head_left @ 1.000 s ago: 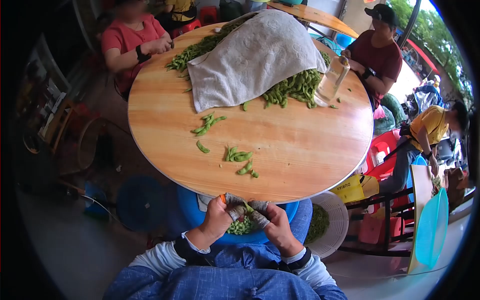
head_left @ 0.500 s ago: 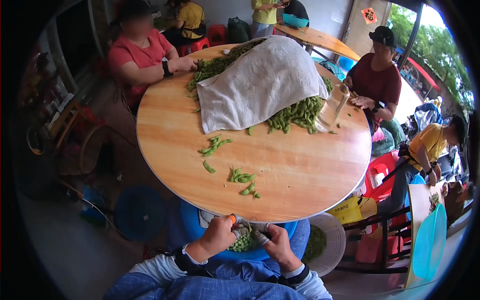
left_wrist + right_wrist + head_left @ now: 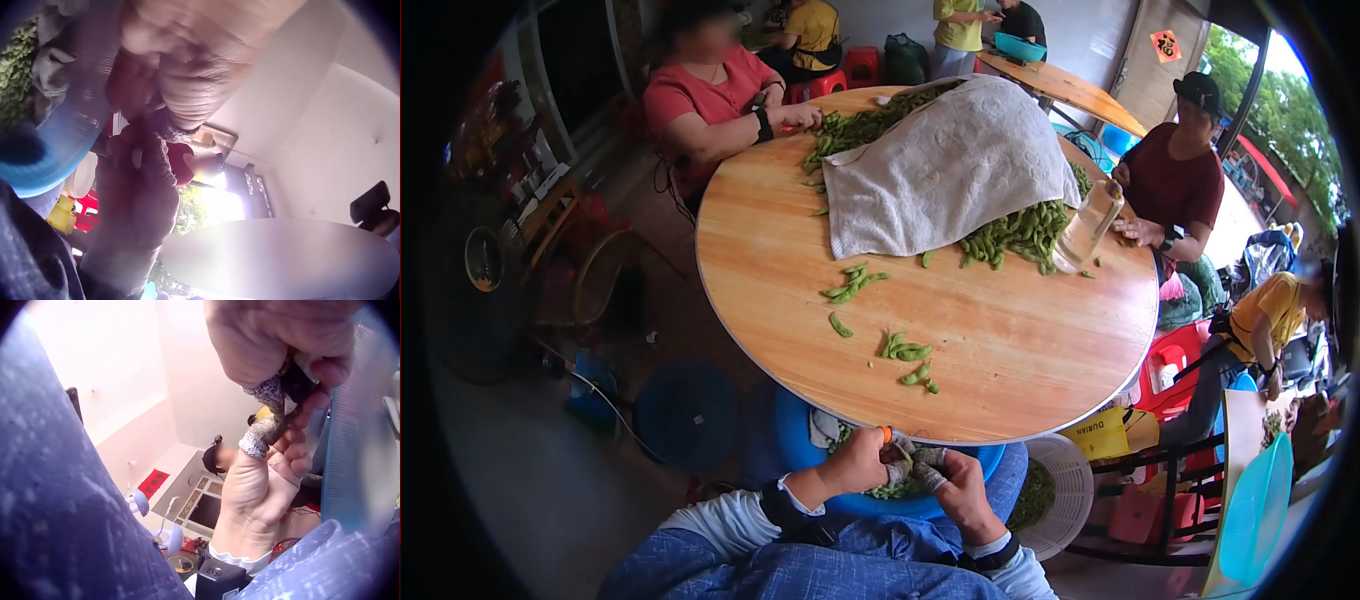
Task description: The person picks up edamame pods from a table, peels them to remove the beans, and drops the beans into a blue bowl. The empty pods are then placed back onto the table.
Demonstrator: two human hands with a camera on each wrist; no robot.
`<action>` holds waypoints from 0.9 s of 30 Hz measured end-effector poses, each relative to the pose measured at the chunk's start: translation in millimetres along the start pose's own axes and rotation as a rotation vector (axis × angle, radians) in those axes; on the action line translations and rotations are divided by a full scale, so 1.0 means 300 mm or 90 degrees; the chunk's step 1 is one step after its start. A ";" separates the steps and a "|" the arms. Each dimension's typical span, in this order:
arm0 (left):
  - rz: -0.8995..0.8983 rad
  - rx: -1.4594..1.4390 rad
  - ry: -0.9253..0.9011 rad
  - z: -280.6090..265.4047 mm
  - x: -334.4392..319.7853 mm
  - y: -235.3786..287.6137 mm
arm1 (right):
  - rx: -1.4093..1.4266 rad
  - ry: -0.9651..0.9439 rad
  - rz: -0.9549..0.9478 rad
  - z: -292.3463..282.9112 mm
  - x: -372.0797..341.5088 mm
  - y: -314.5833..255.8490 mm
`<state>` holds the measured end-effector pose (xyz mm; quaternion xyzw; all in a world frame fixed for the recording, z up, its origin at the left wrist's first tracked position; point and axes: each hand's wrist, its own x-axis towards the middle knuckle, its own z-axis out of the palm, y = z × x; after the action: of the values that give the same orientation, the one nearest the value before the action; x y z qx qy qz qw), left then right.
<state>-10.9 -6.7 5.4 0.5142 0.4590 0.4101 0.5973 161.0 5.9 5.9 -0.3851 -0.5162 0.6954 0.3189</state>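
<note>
Over a blue basin (image 3: pixel 990 462) my two hands meet, thumbs and fingertips close together. My left hand (image 3: pixel 852 464), with an orange band on one finger, pinches a small edamame pod (image 3: pixel 263 414). My right hand (image 3: pixel 963 492) pinches at the same pod, which is largely hidden by the fingers. Grey knitted covers wrap some thumbs and fingers of both hands. Shelled green beans (image 3: pixel 15 72) lie in the basin below, beside a crumpled grey cloth (image 3: pixel 53 78). Several loose pods (image 3: pixel 903 348) lie on the round wooden table (image 3: pixel 1000 340) just ahead.
A pale towel (image 3: pixel 950 165) covers a large heap of pods (image 3: pixel 1025 232), with a clear plastic jug (image 3: pixel 1090 228) beside it. A white basket (image 3: pixel 1072 490) of green husks stands to my right. Two people sit across the table, left and right.
The head view has shifted, showing more of the room beyond. My hands stay together over the basin, their fingers shifting around the pod. The person at left has reached toward the heap.
</note>
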 end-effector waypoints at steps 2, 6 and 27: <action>-0.014 -0.127 -0.021 0.001 -0.002 -0.002 | 0.062 -0.021 0.024 0.003 -0.004 -0.002; -0.029 -0.159 -0.062 -0.021 -0.002 -0.043 | 0.131 -0.054 0.074 -0.028 -0.008 0.015; 0.310 0.574 0.172 -0.144 0.224 0.207 | -0.498 0.553 0.186 -0.722 -0.403 0.399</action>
<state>-37.7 76.7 56.2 0.7544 0.5300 0.3614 0.1394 403.2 -25.1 -121.2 -0.7897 -0.4979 0.2693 0.2365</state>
